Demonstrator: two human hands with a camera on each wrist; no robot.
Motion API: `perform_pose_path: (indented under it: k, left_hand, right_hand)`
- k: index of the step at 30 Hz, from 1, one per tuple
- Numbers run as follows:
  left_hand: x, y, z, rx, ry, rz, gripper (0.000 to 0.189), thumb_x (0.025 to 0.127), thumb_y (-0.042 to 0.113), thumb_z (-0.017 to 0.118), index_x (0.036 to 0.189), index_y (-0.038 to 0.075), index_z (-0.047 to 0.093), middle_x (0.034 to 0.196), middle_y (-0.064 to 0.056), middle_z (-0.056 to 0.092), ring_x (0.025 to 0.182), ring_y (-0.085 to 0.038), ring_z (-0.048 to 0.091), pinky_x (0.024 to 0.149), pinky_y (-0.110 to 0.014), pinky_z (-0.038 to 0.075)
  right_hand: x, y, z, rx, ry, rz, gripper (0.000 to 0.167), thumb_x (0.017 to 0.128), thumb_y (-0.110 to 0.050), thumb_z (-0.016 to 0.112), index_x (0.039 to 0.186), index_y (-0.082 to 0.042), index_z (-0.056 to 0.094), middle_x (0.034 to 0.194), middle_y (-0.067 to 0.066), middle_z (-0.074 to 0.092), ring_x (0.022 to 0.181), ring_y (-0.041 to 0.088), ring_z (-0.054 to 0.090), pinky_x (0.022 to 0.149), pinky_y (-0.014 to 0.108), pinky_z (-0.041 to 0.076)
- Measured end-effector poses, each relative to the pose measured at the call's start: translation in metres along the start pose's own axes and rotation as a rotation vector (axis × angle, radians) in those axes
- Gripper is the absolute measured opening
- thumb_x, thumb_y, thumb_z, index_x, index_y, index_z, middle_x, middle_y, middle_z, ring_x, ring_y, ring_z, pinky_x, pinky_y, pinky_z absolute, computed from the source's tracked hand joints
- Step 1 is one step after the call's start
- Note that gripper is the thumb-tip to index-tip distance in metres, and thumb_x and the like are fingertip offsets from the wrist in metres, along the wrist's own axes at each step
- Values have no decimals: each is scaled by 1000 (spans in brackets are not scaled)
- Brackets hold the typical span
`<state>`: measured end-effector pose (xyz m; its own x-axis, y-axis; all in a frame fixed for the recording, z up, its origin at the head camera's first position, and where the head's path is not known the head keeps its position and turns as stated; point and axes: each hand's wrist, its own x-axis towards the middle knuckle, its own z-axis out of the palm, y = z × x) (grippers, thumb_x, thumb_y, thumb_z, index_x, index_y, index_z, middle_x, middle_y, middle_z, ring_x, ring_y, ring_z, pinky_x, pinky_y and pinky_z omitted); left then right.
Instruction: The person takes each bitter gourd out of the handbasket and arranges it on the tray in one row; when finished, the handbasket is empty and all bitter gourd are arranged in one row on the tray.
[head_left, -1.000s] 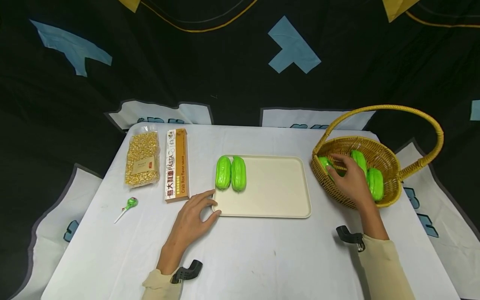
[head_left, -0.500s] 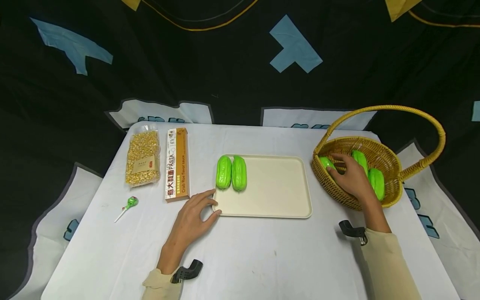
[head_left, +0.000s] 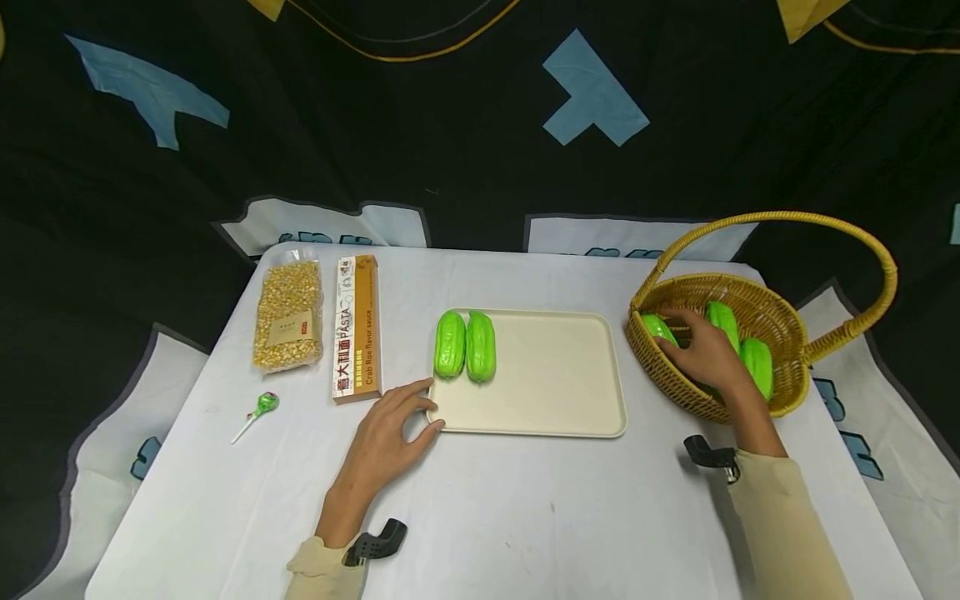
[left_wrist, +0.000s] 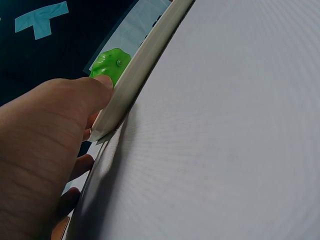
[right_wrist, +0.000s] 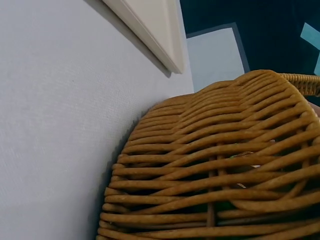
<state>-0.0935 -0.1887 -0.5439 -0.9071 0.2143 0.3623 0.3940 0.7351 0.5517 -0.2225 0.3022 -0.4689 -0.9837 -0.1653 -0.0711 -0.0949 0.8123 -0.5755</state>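
My left hand (head_left: 390, 433) holds the near left corner of a cream tray (head_left: 555, 375); in the left wrist view its thumb (left_wrist: 97, 92) lies at the rim. Two plump, ridged green cucumbers (head_left: 465, 346) lie side by side on the tray's left part. My right hand (head_left: 708, 354) reaches into a wicker basket (head_left: 787, 350), thumb and fingers around a green cucumber (head_left: 658, 327) at the basket's left side. Two more cucumbers (head_left: 757, 367) lie to the right of that hand. In the right wrist view the basket wall (right_wrist: 215, 165) hides the hand's fingers.
A bag of corn kernels (head_left: 288, 317) and a pasta box (head_left: 356, 329) lie at the left, with a green lollipop (head_left: 262, 406) in front of the bag. The basket's tall handle (head_left: 795, 218) arches over its opening, close to the table's right edge.
The view shifts slightly. My right hand moves a little inside the basket, staying at the left cucumber. My left hand keeps its place on the tray corner.
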Motion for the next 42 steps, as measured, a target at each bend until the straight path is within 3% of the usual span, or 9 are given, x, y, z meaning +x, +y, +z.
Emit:
perform_pose_path:
  k: [13,23,29,42]
  left_hand:
    - [1,0,0,-2,-1,5,26,91,26,89,109,13,76,148,-6,67,133,-31,64,114,-50,51]
    - [1,0,0,-2,2,8,26,90,25,89,109,12,77,148,-7,67,134,-32,63,114,-51,50]
    - [0,1,0,-1,1,5,27,90,26,90,109,12,77,148,-7,67,134,-32,63,114,-51,51]
    - [0,-2,2,6,9,16,25,90,23,90,108,12,76,147,-7,67,132,-32,64,112,-52,52]
  right_hand:
    - [3,1,-1,4,17,15,62,105,-27,71,155,2,48,151,34,53,129,57,59,104,71,52]
    - [-3,3,-2,27,158,5,58,105,-28,71,153,0,53,151,30,56,132,54,56,104,73,49]
    - [-6,3,-3,56,194,17,59,106,-31,68,155,-2,52,150,31,56,131,53,56,102,72,50]
    - [-18,0,-6,121,304,-17,55,106,-29,67,153,-3,55,143,29,60,120,55,64,90,60,58]
